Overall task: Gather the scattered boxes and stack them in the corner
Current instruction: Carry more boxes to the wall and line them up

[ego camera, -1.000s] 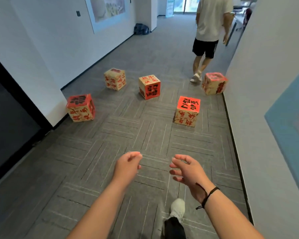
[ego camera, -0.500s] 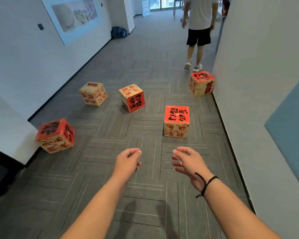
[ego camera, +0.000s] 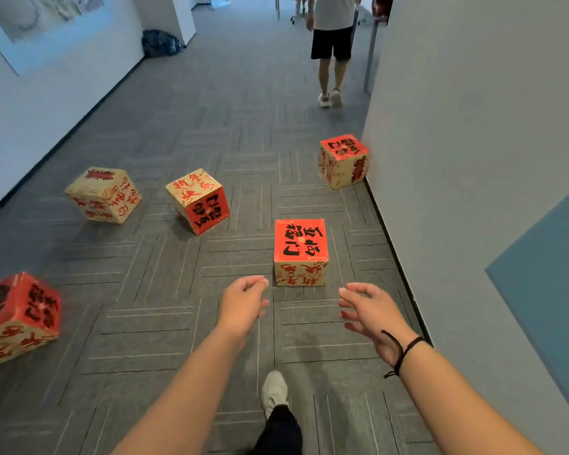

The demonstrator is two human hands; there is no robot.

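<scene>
Both hands, left (ego camera: pixel 243 302) and right (ego camera: pixel 370 310), are reaching, empty and loosely spread, toward the nearest red-topped printed cardboard cube box (ego camera: pixel 300 252) sitting on the grey carpet floor (ego camera: pixel 165 290), probably light and rigid, best clasped on opposite side faces.

It was an office corridor: grey carpet tiles (ego camera: pixel 211 119) laid in a patterned grid, plain pale walls (ego camera: pixel 457 126) with dark skirting, a large framed print (ego camera: pixel 37 14) on the left wall, and chair legs (ego camera: pixel 294 18) visible at the far end.
</scene>
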